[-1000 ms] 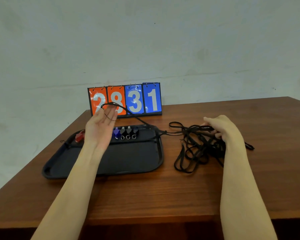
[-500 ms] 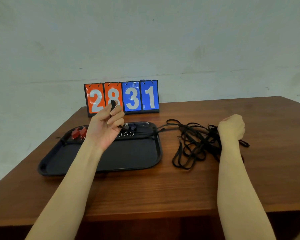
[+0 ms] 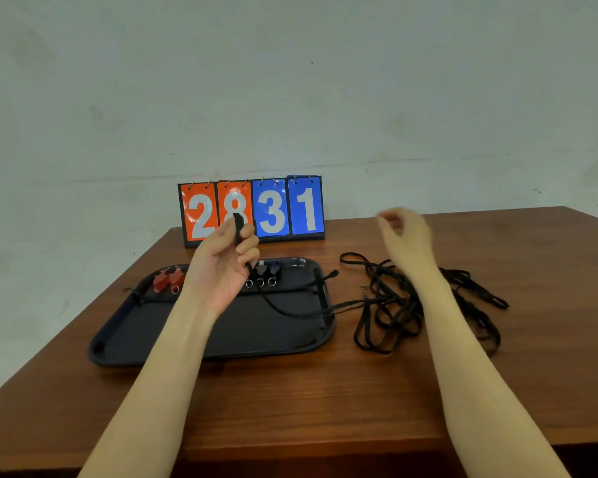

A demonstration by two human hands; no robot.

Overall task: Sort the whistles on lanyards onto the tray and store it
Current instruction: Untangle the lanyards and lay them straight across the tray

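A black tray (image 3: 194, 343) lies on the left of the wooden table. Along its far edge sit two red whistles (image 3: 168, 279) and several dark and blue whistles (image 3: 268, 270) with key rings. My left hand (image 3: 227, 270) is raised above the tray and pinches a bunched black lanyard strand (image 3: 237, 229), which trails down across the tray. A tangle of black lanyards (image 3: 390, 312) lies on the table to the right of the tray. My right hand (image 3: 406, 236), blurred, hovers above the tangle with loosely curled fingers and holds nothing that I can see.
A flip scoreboard (image 3: 252, 208) reading 2831 stands behind the tray near the table's far edge, in front of a pale wall. The table's left edge runs close beside the tray. Bare wood (image 3: 325, 401) stretches in front of the tray and the tangle.
My right hand let go of the lanyard pile and rose above it. My left hand went from open palm to pinching the bunched strand and holds it up.
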